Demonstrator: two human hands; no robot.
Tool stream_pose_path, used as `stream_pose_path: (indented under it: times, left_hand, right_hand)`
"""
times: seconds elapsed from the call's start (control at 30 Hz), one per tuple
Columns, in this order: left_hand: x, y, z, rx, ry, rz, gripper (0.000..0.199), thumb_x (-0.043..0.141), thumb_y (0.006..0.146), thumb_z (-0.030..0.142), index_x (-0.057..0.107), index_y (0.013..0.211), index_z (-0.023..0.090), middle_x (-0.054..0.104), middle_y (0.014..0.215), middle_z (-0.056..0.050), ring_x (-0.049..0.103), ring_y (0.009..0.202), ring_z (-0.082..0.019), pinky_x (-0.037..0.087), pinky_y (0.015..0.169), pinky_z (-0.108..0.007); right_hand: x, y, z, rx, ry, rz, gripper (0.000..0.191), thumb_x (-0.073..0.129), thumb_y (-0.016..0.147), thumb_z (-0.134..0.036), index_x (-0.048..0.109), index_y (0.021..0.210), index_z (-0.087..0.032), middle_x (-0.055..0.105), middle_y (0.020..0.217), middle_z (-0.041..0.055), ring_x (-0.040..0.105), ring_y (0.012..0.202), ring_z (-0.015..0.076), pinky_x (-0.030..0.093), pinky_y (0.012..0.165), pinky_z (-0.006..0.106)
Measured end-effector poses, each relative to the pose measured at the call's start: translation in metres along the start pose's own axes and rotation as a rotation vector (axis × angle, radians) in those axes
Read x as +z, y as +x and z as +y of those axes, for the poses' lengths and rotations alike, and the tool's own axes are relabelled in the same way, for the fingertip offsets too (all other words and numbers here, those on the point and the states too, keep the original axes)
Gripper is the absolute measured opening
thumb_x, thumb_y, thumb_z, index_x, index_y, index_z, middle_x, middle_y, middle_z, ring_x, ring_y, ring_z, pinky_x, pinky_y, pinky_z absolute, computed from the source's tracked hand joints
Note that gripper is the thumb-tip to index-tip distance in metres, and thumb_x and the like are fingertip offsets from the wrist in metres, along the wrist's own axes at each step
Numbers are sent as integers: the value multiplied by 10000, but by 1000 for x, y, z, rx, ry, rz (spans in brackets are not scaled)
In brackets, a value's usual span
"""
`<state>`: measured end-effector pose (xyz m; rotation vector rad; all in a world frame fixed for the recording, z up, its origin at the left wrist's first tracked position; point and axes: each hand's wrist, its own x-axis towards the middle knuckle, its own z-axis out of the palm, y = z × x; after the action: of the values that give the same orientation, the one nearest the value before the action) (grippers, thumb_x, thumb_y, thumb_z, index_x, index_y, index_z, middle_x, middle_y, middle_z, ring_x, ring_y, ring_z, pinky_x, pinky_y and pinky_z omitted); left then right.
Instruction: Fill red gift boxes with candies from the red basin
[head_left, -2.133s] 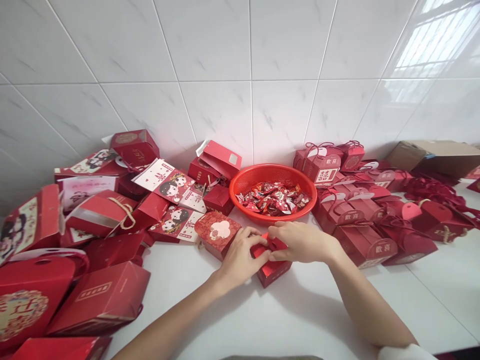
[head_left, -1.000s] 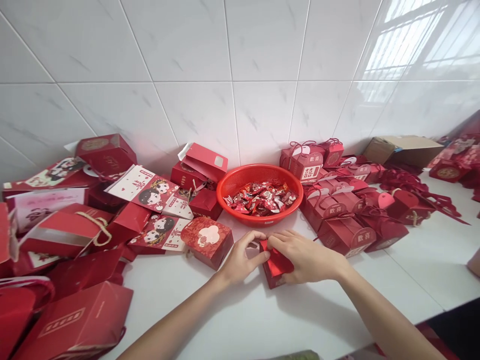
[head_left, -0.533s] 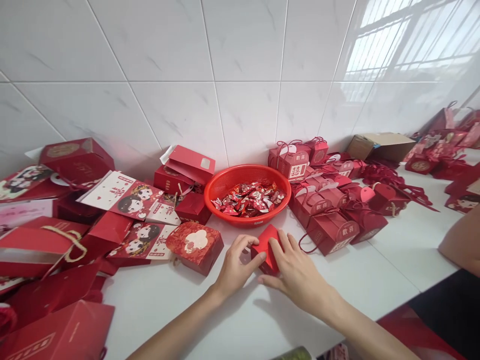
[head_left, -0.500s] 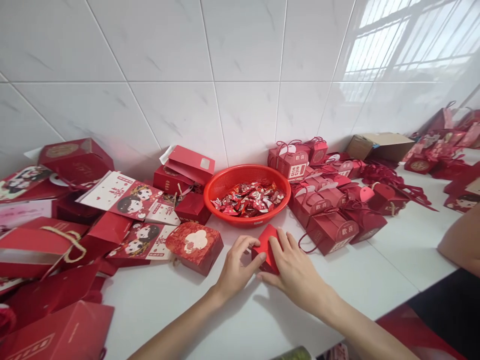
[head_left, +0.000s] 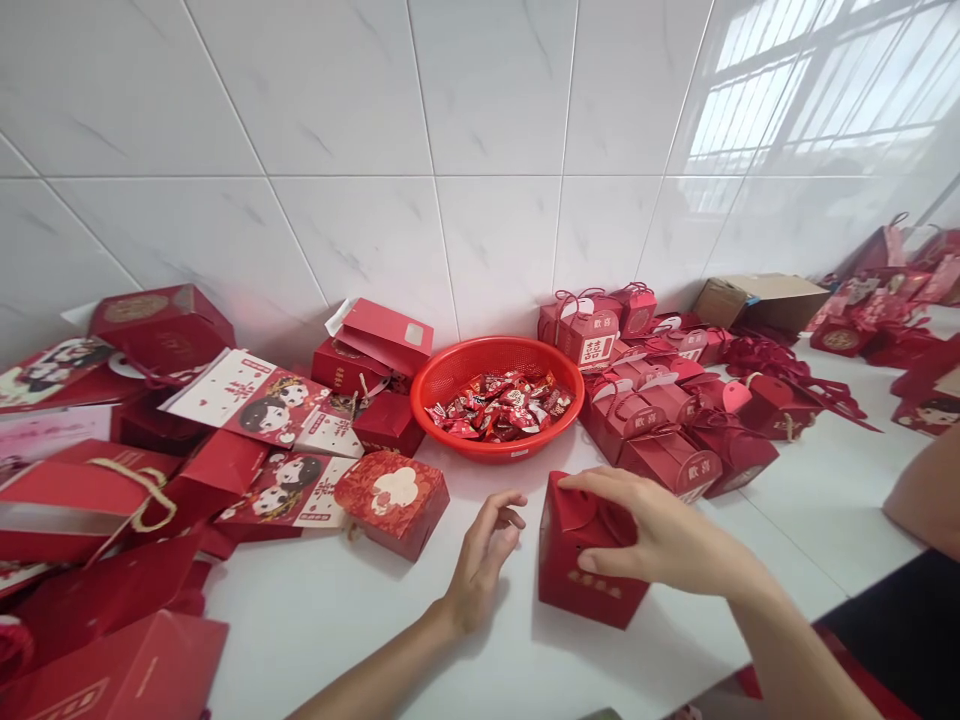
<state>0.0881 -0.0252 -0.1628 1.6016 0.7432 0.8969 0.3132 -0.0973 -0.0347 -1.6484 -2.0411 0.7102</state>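
The right hand [head_left: 675,540] is clamped over the top of the dark red gift box [head_left: 589,600], with its thumb on the gold-lettered front panel and its fingers across the upper edge. The left hand [head_left: 480,565] is apart from the box, its fingers loosely curled and holding nothing. The gift box stands upright on the table [head_left: 337,620], in front of the orange-red plastic basket [head_left: 497,455] of wrapped sweets [head_left: 510,400]. The floral-print box [head_left: 390,500] is on the far side of the left hand.

Handling notes:
1. Grip opposite panels evenly; light pressure should suffice, as thin card is likely to dent.
2. Keep the base flat on the table while pressing or adjusting the upper flaps.
3. If a flap resists, brace the free side panel with the left hand rather than pressing harder.
4. Keep fingertips off the slot edges, which could tear.

Difference from the frame 0.5 s ago: 2 hands were on the box then, with its bright red face between them. Now only 1 hand is on it, the box is nearer the wearer, and the gold lettering is in view.
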Motion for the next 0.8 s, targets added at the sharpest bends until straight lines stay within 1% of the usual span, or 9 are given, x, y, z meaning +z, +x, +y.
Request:
stream_pose_path:
  times: [0.1, 0.2, 0.3, 0.37, 0.4, 0.47, 0.57, 0.7, 0.8]
  left_hand:
    - [2, 2, -1, -60, 29, -46, 343, 448, 954, 469, 588, 1143, 220, 619, 1136, -99, 582, 969, -228, 486, 875, -373]
    - [3, 4, 0, -91, 74, -86, 306, 466, 940, 444, 618, 1066, 209, 636, 1033, -80, 588, 909, -216, 470, 881, -365]
    - [5, 4, 2, -73, 110, -104, 293, 473, 931, 426, 634, 1030, 203, 633, 998, -73, 590, 885, -210, 461, 874, -355]
    - [6, 5, 2, -72, 121, -108, 280, 475, 927, 411, 637, 1016, 201, 634, 991, -70, 589, 874, -207, 458, 869, -350]
    - [6, 5, 2, -77, 121, -109, 275, 475, 926, 405, 637, 1011, 201, 634, 987, -69, 588, 870, -205, 457, 865, -347]
    - [7, 5, 1, -88, 117, -114, 263, 479, 923, 395, 637, 999, 198, 629, 984, -67, 586, 864, -201, 455, 857, -340]
    - [8, 5, -1, -86, 114, -122, 248, 484, 915, 373, 639, 980, 191, 618, 980, -64, 583, 850, -194, 452, 839, -331]
    - [8, 5, -2, -74, 140, -107, 232, 483, 906, 346, 648, 922, 182, 618, 929, -66, 576, 851, -198, 446, 819, -324]
    - [8, 5, -4, -59, 171, -110, 236, 484, 902, 337, 658, 886, 178, 627, 911, -71, 574, 859, -200, 439, 817, -320]
  right_hand:
    - [-39, -14, 10, 9, 86, 109, 597, 718, 787, -499, 611, 1334, -287, 671, 1272, 69, 653, 1101, 293, 552, 904, 380]
    - [-84, -18, 27, 157, 45, 369, 643, 736, 717, -578, 647, 1284, -288, 715, 1162, 62, 680, 983, 298, 572, 786, 387]
    - [-128, -1, 45, 364, -118, 733, 696, 784, 566, -610, 710, 1156, -249, 726, 1020, 72, 652, 863, 294, 539, 724, 413]
    - [-154, 22, 56, 407, -158, 858, 644, 760, 617, -575, 697, 1154, -226, 709, 1003, 83, 631, 863, 269, 520, 738, 393]
    - [-164, 36, 61, 405, -194, 910, 601, 752, 647, -537, 692, 1145, -206, 701, 1028, 91, 624, 893, 258, 508, 787, 385]
    - [-180, 68, 73, 486, -271, 908, 567, 723, 714, -478, 657, 1184, -167, 696, 1053, 121, 615, 943, 265, 483, 849, 393]
    - [-191, 114, 94, 521, -379, 807, 545, 696, 761, -476, 625, 1197, -158, 679, 1135, 162, 605, 1020, 298, 473, 869, 400]
    - [-188, 166, 123, 545, -422, 735, 510, 698, 750, -490, 639, 1145, -172, 678, 1160, 159, 618, 1084, 335, 497, 865, 405]
    - [-181, 193, 138, 553, -414, 657, 501, 690, 757, -500, 646, 1135, -175, 678, 1194, 162, 619, 1120, 347, 509, 868, 416]
